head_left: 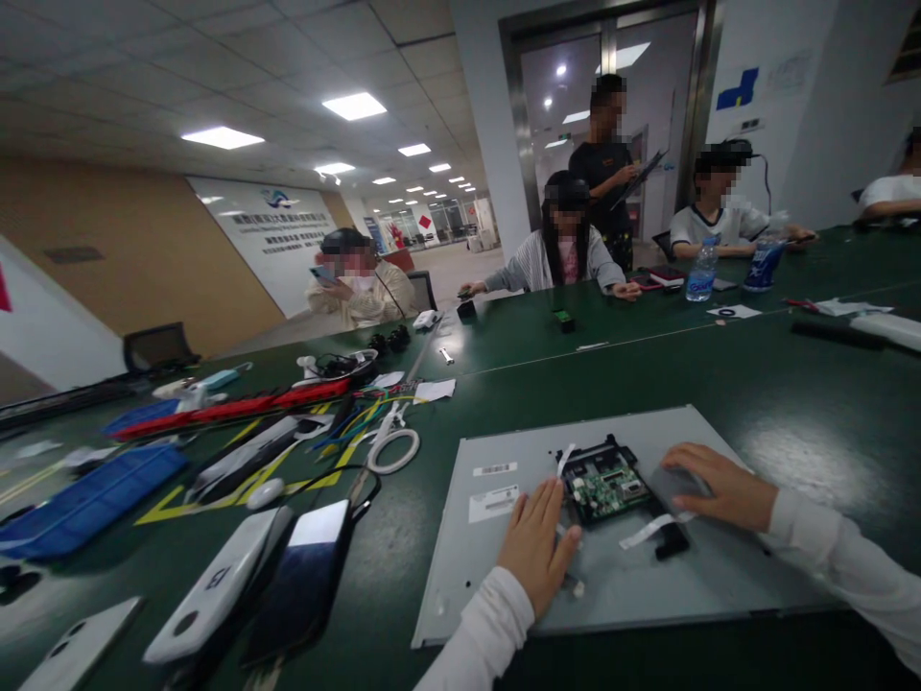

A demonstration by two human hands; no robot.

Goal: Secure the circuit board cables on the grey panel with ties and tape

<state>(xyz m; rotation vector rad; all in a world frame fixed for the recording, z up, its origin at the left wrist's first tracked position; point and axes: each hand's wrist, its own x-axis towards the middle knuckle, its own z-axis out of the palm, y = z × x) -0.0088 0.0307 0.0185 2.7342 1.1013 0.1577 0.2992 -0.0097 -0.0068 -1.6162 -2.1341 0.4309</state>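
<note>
A grey metal panel [496,566] with printed labels lies flat on the green table in front of me. On it sits a green circuit board [611,488] in a black plastic frame. My left hand [536,547] rests just left of the board, fingers stretched out and close together, beside a white strip [566,461]. To the board's right, my right hand [712,485] hovers over or touches the panel, thumb and fingers apart with nothing between them. A second white strip [648,531] lies near the board's lower right corner.
Left of the panel lie a dark phone [306,576], a white device [216,585], a coiled white cable [393,451] and a blue tray [93,499]. A small wrench [447,356] lies farther back. Water bottles [701,272] stand at the right. Several people sit or stand across the table.
</note>
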